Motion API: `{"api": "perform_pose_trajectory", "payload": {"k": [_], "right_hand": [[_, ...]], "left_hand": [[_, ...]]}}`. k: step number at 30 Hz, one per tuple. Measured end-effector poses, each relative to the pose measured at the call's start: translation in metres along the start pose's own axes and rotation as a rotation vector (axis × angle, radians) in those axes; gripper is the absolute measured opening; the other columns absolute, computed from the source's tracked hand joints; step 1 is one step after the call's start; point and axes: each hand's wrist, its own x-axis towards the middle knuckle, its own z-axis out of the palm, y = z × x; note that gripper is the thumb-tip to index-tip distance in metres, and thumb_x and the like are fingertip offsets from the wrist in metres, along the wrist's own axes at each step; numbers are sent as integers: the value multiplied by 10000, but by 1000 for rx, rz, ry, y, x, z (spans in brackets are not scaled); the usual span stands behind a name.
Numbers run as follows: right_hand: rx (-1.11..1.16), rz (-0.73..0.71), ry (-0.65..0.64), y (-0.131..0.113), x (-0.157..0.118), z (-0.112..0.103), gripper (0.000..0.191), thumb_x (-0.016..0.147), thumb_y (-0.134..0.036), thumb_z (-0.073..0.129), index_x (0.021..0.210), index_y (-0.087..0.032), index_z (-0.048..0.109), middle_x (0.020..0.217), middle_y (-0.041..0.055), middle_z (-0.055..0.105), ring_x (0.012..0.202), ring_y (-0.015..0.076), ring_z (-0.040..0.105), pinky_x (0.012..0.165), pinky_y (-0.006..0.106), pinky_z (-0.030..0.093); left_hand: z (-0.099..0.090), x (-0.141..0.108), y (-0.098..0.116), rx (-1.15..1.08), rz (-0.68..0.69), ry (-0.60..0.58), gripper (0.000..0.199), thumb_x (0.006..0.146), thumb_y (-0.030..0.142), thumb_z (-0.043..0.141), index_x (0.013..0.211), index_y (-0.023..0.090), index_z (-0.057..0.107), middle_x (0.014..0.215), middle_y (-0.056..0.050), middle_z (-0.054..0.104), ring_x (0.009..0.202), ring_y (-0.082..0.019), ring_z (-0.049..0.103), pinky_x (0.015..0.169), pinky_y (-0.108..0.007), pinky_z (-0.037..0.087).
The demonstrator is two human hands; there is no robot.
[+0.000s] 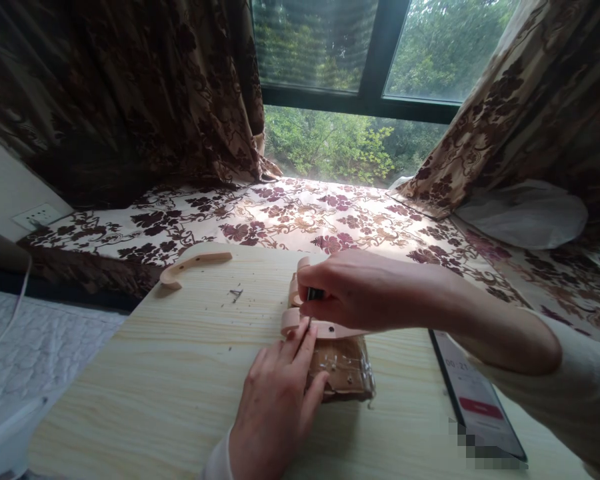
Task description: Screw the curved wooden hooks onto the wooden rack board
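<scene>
- The right hand (353, 290) is closed tight on a dark tool (316, 293).
- The left hand (275, 393) has its fingers a bit apart, pressing on the front hook (347, 331) by the tool's thin tip.
- That hook lies on a brown block (343, 373), near the table's (180, 380) far edge; more curly wood sits behind.
- A dark spot on it may be a screw or hole.
- Loose screws (236, 294) and another hook (195, 265) lie by the far left corner.
- It looks part done: that hook is still off.
- A phone (475, 393) lies to the right.
</scene>
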Motion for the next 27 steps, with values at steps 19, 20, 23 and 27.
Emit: {"api": "perform_pose_trajectory", "payload": {"k": [19, 20, 23, 27], "right_hand": [[69, -53, -65, 3, 1, -2, 174, 848, -207, 453, 840, -183, 625, 714, 12, 606, 592, 90, 440, 547, 244, 267], [89, -58, -66, 3, 1, -1, 179, 855, -201, 444, 803, -176, 613, 689, 5, 589, 580, 84, 426, 543, 240, 266], [92, -34, -17, 3, 1, 2, 208, 876, -225, 437, 730, -169, 574, 612, -20, 523, 530, 72, 363, 511, 234, 241], [43, 52, 33, 3, 1, 5, 215, 879, -285, 461, 749, -169, 587, 588, -20, 520, 510, 71, 356, 493, 242, 214]], "left_hand": [[0, -1, 1, -12, -4, -5, 495, 860, 245, 493, 1335, 118, 427, 1290, -128, 547, 1078, -288, 573, 843, -430, 501], [1, -1, 1, -15, -5, -7, 499, 859, 246, 495, 1337, 122, 425, 1293, -126, 546, 1077, -288, 573, 842, -427, 501], [2, 0, 0, -18, -5, -6, 511, 859, 247, 494, 1350, 130, 409, 1326, -123, 519, 1095, -288, 563, 851, -423, 495], [2, 1, 0, -13, -3, 10, 522, 856, 246, 496, 1355, 126, 400, 1338, -122, 508, 1118, -290, 551, 859, -425, 492]]}}
